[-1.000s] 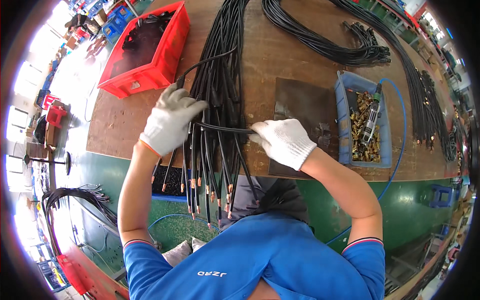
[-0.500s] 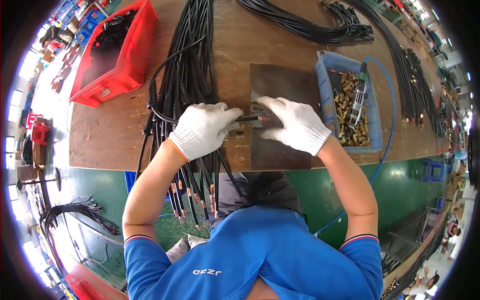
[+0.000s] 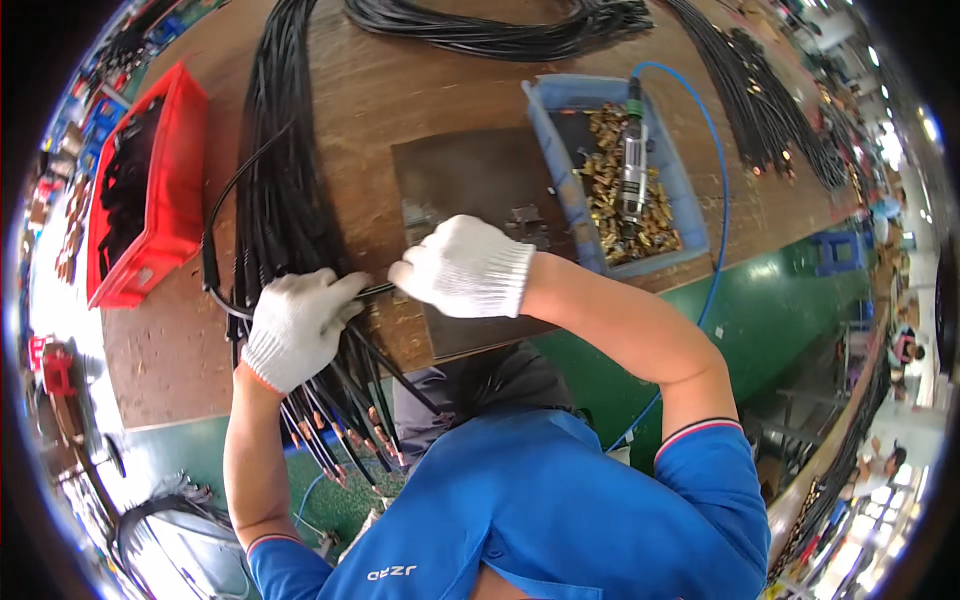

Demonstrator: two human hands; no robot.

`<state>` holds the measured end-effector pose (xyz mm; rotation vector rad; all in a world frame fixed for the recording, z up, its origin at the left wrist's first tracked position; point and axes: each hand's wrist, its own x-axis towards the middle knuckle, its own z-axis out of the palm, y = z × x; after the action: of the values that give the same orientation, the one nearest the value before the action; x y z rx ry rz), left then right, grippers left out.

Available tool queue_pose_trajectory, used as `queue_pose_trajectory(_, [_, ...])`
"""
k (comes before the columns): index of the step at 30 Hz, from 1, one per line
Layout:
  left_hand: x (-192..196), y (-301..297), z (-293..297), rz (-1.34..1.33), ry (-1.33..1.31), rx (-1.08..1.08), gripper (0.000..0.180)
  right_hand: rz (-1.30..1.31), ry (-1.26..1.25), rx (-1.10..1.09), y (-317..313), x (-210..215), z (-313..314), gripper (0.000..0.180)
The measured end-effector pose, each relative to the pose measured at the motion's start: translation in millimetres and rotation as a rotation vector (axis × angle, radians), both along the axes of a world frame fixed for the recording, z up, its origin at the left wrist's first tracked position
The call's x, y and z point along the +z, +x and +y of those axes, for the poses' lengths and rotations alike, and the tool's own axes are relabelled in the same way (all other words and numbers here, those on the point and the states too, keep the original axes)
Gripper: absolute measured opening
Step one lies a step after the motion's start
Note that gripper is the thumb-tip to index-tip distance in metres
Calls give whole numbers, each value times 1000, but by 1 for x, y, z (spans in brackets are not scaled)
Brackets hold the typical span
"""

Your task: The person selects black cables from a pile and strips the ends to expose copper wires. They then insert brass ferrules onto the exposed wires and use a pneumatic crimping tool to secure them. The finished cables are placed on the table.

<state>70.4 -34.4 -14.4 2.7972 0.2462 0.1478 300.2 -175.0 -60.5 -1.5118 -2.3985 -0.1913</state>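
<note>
Both my hands wear white knitted gloves. My left hand [image 3: 305, 325] is closed around a black cable [image 3: 378, 290] close to its end, at the near part of a long bundle of black cables [image 3: 285, 150]. My right hand [image 3: 465, 268] has its fingers closed at the end of the same cable, just right of my left hand, and hides the tip. It is over the left side of a dark flat mat [image 3: 465, 170]. Small metal pieces [image 3: 525, 215] lie on the mat beyond my right wrist. Bare copper ends [image 3: 375, 420] of the bundle hang over the table's near edge.
Right of the mat, a blue bin [image 3: 700, 240] holds brass fittings [image 3: 605, 200] and a cylindrical tool [image 3: 634, 165] on a blue hose [image 3: 722, 180]. A red bin [image 3: 175, 220] with black parts stands left. More black cables [image 3: 480, 40] lie at the back.
My right hand has gone from spread fingers beside the copper cable end to closed at that end, nearer my left hand. The whole view has shifted and tilted, too.
</note>
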Motion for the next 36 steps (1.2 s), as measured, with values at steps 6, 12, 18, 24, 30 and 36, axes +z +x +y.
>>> queue_pose_trajectory(6, [-2,21,-15,36,37,43,28,15,-226,-120,-7,14,4,19])
queue_pose_trajectory(12, [-3,23,-18,-116,81,-10,36,771,-703,-260,-2,13,-4,43])
queue_pose_trajectory(18, [-11,19,-21,-131,115,-37,42,923,-813,-290,-2,11,-13,44])
queue_pose_trajectory(24, [-11,16,-16,-190,39,42,36,484,-614,-444,44,50,-47,37])
queue_pose_trajectory(30, [-8,20,-18,-144,-31,184,24,26,-251,-794,167,76,-92,31])
queue_pose_trajectory(36, [-7,34,-16,-136,-42,189,24,-379,-470,-638,186,37,-69,37])
